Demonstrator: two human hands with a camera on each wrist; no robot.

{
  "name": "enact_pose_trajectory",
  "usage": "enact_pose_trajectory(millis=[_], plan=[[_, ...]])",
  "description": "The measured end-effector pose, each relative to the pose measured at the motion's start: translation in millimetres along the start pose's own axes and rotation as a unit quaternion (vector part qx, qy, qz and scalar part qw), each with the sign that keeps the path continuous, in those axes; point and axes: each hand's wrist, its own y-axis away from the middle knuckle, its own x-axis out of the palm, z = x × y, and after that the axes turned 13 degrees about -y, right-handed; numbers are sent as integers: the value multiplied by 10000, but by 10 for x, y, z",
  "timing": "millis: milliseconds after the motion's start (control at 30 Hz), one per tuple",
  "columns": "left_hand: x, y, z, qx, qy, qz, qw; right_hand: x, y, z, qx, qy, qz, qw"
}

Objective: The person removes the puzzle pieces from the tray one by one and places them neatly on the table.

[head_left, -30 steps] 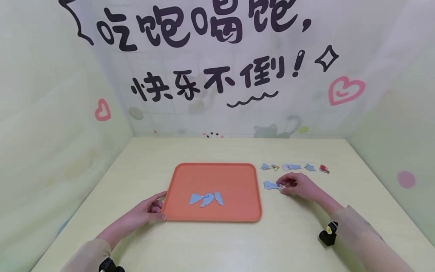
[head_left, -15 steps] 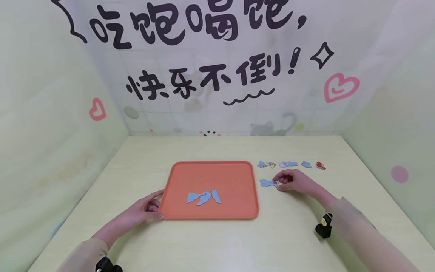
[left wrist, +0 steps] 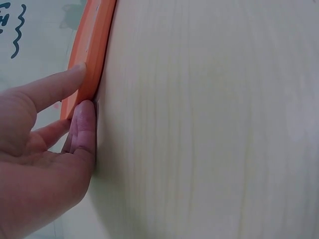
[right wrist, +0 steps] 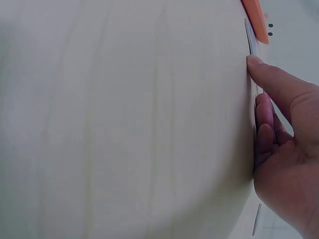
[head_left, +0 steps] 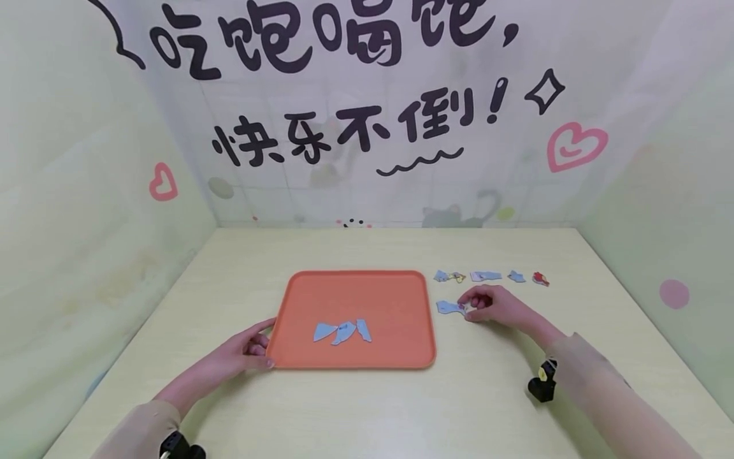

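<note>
An orange tray (head_left: 355, 293) lies on the table with several light-blue puzzle pieces (head_left: 345, 332) lined up inside it. My left hand (head_left: 241, 354) grips the tray's left edge; in the left wrist view the thumb presses on the rim (left wrist: 94, 55) while the other fingers curl beneath it. To the right of the tray, my right hand (head_left: 497, 307) pinches the right end of a blue puzzle piece (head_left: 448, 307) that lies flat just beyond the tray's edge. Fingertips hide part of that end. From the right wrist, the thumb shows right at the thin piece (right wrist: 249, 36).
Behind the right hand runs a row of puzzle pieces: a blue and yellow one (head_left: 450, 276), a long blue one (head_left: 486, 276), a small blue one (head_left: 517, 276) and a red one (head_left: 541, 278). A printed cloth wall (head_left: 367, 197) stands behind the table.
The head view has shifted a little. My right hand and the piece under it have slid slightly left, closer to the tray. My left hand keeps its grip on the tray.
</note>
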Motion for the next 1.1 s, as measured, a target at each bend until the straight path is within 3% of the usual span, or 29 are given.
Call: enact_pose_trajectory(millis=[667,1100], plan=[[-7,-24,-34,-137,-47,73,9999,8,-10,-58,1,134,-83,9999],[-2,-24,-8,-8,-83,33,10000,24,-37,-47,58,47,-82,9999]])
